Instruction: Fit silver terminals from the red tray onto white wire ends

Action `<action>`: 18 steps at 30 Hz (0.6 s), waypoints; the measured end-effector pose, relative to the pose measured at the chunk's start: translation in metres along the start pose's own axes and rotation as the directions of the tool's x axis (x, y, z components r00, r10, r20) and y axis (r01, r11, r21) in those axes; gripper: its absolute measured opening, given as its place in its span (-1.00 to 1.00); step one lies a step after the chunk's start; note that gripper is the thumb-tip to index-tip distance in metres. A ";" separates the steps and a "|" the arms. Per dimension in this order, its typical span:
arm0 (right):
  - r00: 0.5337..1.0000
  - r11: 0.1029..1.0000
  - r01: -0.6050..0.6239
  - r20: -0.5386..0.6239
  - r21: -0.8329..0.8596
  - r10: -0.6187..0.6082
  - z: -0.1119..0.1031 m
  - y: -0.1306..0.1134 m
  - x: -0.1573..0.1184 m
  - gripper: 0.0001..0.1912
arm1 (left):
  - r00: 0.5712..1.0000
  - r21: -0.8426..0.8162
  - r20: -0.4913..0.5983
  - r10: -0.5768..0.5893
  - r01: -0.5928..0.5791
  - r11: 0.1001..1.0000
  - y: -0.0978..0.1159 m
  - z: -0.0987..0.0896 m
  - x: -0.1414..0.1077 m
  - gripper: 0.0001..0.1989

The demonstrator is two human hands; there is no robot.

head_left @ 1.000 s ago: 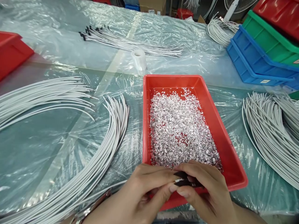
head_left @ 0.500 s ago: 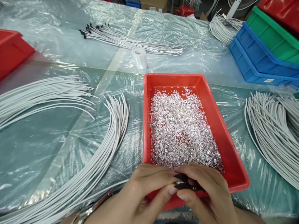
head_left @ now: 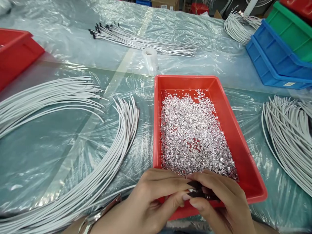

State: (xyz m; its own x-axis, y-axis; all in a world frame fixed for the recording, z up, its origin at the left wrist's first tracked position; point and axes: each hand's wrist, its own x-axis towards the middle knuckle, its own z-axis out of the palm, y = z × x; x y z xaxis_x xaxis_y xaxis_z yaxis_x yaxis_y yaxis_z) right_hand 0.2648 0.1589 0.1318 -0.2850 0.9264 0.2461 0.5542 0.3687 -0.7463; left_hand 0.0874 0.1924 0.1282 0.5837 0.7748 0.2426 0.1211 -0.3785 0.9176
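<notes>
My left hand point(head_left: 156, 198) is closed in a pinch above the near end of the red tray point(head_left: 243, 143). A white cable point(head_left: 122, 191) runs in from the left and passes behind this hand, its end mostly hidden by the fingers. Beside it, my right hand point(head_left: 224, 198) is closed around a small dark pliers-like tool point(head_left: 198, 191) with two pointed jaws. Those jaws meet the left fingertips, where a tiny pale bit shows between them. Most of the tool is hidden in the palm. Silvery foil scraps point(head_left: 195, 126) cover much of the tray's floor.
Bundles of white cables lie at left point(head_left: 117, 146) and right point(head_left: 287, 139). Thinner wires with black ends point(head_left: 146, 42) and a clear film roll point(head_left: 149, 58) lie farther back. Stacked blue and green bins point(head_left: 282, 52) stand back right, another red bin point(head_left: 17, 55) back left.
The whole view has shifted slightly, so tray, cables and bins sit a little farther right. Both hands keep nearly the same pinch around the tool and cable end.
</notes>
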 end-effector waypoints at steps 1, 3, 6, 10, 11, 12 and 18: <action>1.000 1.000 -0.004 0.002 -0.002 0.004 0.000 0.000 0.000 -0.80 | 1.000 0.003 -0.002 -0.007 0.007 1.000 0.000 0.000 0.000 -0.82; 1.000 1.000 -0.021 0.001 -0.013 0.021 -0.001 0.000 -0.001 -0.80 | 1.000 0.014 -0.007 -0.012 0.012 1.000 0.001 -0.001 0.000 -0.82; 0.999 0.999 -0.037 0.009 -0.030 0.037 -0.001 0.000 -0.001 -0.79 | 1.000 0.033 -0.003 -0.013 0.014 0.999 0.002 -0.002 0.001 -0.82; 0.999 0.999 -0.039 0.001 -0.028 0.039 -0.001 -0.001 -0.001 -0.79 | 1.000 0.099 -0.029 0.002 0.001 0.995 0.002 -0.001 0.000 -0.83; 0.999 0.999 -0.042 0.003 -0.025 0.042 -0.001 -0.001 0.000 -0.80 | 0.999 0.117 -0.040 0.013 -0.009 0.993 0.002 0.000 -0.001 -0.83; 0.999 0.999 -0.045 0.007 -0.022 0.045 -0.001 -0.001 -0.001 -0.80 | 0.999 0.134 -0.048 0.025 -0.018 0.991 0.002 0.000 -0.001 -0.83; 0.998 0.999 -0.051 -0.039 -0.002 0.051 0.000 -0.003 -0.002 -0.79 | 0.994 0.221 -0.084 0.065 -0.045 0.974 0.002 -0.001 -0.002 -0.82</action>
State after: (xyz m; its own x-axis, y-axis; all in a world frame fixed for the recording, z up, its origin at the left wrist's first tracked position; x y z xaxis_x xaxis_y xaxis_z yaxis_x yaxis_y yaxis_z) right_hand 0.2638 0.1560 0.1330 -0.2253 0.9463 0.2318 0.5692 0.3209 -0.7569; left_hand 0.0860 0.1901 0.1298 0.5206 0.7885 0.3275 0.2695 -0.5157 0.8133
